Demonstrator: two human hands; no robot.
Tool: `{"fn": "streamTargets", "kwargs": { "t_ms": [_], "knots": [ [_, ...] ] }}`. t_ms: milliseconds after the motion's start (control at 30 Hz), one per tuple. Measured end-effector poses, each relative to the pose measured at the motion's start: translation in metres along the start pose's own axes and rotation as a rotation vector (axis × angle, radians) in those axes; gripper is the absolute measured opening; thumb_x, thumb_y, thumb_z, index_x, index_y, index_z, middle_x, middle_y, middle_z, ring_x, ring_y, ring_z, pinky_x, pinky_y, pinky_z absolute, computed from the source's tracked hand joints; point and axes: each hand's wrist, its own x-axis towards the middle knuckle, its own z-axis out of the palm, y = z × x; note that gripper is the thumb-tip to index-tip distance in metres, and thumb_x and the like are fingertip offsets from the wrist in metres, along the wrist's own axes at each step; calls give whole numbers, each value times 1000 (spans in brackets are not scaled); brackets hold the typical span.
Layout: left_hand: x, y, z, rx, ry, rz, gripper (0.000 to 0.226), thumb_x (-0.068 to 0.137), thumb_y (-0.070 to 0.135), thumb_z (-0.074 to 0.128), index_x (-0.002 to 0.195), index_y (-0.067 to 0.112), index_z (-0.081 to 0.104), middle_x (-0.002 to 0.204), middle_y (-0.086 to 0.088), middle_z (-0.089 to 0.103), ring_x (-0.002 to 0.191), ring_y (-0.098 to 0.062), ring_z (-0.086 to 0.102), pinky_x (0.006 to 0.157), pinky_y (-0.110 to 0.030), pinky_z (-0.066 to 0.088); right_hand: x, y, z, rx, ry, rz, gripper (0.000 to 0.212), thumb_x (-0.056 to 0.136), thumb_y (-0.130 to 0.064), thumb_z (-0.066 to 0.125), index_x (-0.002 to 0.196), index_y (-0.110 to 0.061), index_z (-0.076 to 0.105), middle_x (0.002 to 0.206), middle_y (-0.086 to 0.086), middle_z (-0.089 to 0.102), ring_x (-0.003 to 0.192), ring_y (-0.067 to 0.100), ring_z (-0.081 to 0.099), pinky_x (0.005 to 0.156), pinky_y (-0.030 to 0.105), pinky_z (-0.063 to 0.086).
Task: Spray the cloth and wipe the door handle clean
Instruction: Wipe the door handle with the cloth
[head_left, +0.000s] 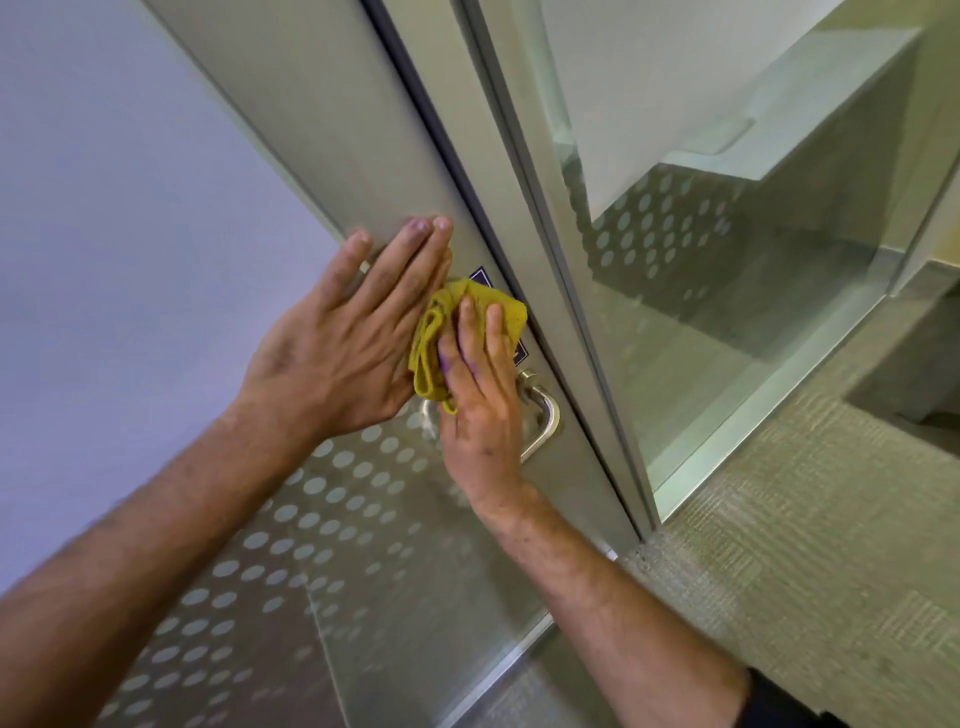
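A folded yellow cloth (470, 317) is pressed against the grey metal door frame just above the silver lever door handle (543, 415). My right hand (480, 395) holds the cloth flat under its fingers and covers the inner part of the handle. My left hand (343, 338) lies flat on the door frame with fingers spread, touching the cloth's left edge. A small purple sticker (480, 275) peeks out from behind the cloth. No spray bottle is in view.
The door (332, 130) has a glass panel with a frosted dot pattern (291, 545) below the handle. To the right stands a fixed glass wall (727, 291) in a metal frame, with grey carpet (810, 545) on the floor.
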Motion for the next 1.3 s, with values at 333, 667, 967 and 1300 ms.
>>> {"fn": "streamTargets", "kwargs": {
  "t_ms": [333, 667, 967, 1300],
  "knots": [
    [0, -3, 1, 44, -63, 20, 101, 96, 61, 22, 168, -7, -1, 176, -24, -7, 165, -35, 4, 131, -52, 3, -24, 68, -77, -202, -626, -152, 65, 70, 7, 66, 129, -20, 64, 142, -3, 59, 145, 22, 36, 122, 44, 19],
    [-2, -2, 4, 34, -51, 18, 101, 95, 62, 18, 167, -7, -2, 176, -24, -7, 165, -35, 4, 130, -52, -1, -9, 77, -104, -17, -488, 267, 39, 84, 6, 60, 116, -15, 64, 112, -2, 69, 110, 18, 62, 99, 30, 49],
    [-4, 0, 13, 9, -30, 23, 101, 94, 60, 18, 167, -8, 0, 177, -23, -4, 165, -35, 6, 130, -52, 0, -82, 47, -65, 1129, -101, 1524, 32, 105, -12, 42, 134, -16, 53, 124, 12, 70, 107, 26, 71, 81, 43, 62],
    [-4, 0, 9, 38, -25, 29, 102, 94, 60, 20, 167, -7, 0, 177, -23, -4, 165, -34, 7, 130, -52, -1, -105, -4, -59, 1284, -408, 1614, 34, 98, -24, 47, 116, -8, 70, 116, 20, 73, 102, 31, 73, 76, 39, 62]
  ]
}}
